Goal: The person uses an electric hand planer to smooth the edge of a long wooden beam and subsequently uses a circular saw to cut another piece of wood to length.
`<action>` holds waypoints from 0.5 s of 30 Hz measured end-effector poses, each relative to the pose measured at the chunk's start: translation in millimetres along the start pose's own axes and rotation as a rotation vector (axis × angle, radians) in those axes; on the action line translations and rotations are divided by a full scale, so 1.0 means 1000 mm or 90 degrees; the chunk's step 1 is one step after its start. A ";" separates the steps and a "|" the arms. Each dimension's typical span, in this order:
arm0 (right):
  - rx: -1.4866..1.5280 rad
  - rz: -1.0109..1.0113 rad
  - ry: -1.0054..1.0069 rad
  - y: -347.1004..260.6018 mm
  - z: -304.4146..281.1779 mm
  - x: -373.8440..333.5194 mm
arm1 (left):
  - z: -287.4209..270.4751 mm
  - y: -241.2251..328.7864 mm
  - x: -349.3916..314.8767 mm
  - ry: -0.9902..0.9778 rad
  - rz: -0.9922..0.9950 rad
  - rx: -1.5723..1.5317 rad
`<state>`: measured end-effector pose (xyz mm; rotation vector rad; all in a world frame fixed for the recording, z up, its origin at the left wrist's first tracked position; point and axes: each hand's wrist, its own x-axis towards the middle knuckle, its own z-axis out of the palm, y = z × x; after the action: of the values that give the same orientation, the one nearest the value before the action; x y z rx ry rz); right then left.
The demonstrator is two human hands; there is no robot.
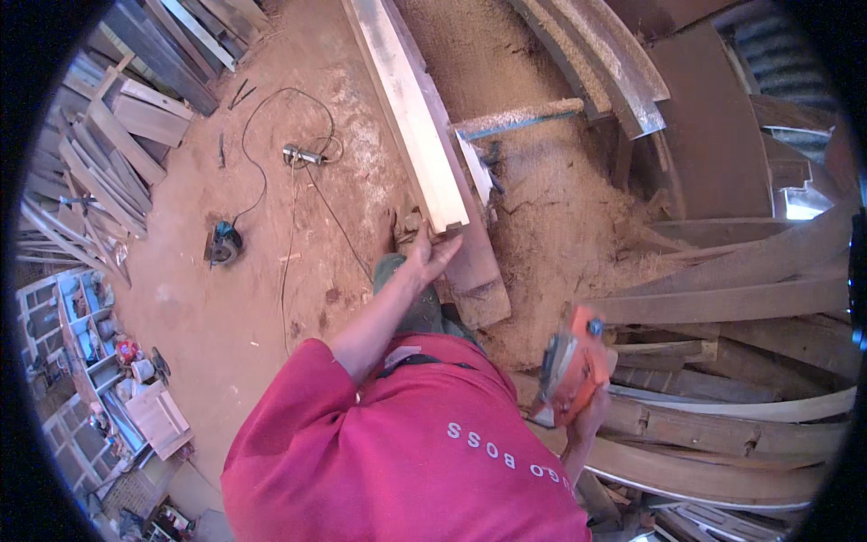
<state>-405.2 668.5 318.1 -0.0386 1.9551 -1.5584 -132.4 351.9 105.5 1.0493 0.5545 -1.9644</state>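
Observation:
A long, pale wooden beam (420, 135) runs from the far edge toward me, with a notch cut in its near end. My left hand (435, 256) grips that end, thumb along its left side and fingers at the end face. Under and beside the beam lies a wider, reddish-brown plank (474, 264). Off to my right, an orange power planer (578, 369) is held up away from the beam, slightly blurred. My right hand (591, 414) is wrapped round its handle, partly hidden by the tool's body.
A circular saw (222, 244) and another corded power tool (302, 155) lie on the dusty floor at left, cords trailing toward my feet. Stacked boards (713, 307) crowd the right side. More timber (117, 154) leans at far left. A sawdust-covered bar (519, 118) stands beyond the beam.

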 end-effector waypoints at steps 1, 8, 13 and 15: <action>-0.034 -0.012 -0.059 -0.007 0.018 0.003 | -0.001 0.010 -0.016 0.099 -0.010 0.121; -0.248 -0.034 -0.498 -0.020 0.183 0.031 | -0.059 0.076 -0.009 0.060 0.105 0.217; -0.290 -0.073 -0.620 -0.009 0.278 0.020 | -0.004 0.134 0.019 -0.022 0.186 0.258; -0.298 -0.060 -0.645 0.007 0.277 0.020 | 0.018 0.153 0.025 -0.035 0.196 0.270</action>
<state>-284.4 421.5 274.9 -0.9284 1.4132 -0.7979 -22.8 241.7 95.0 1.2465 -0.0635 -1.8638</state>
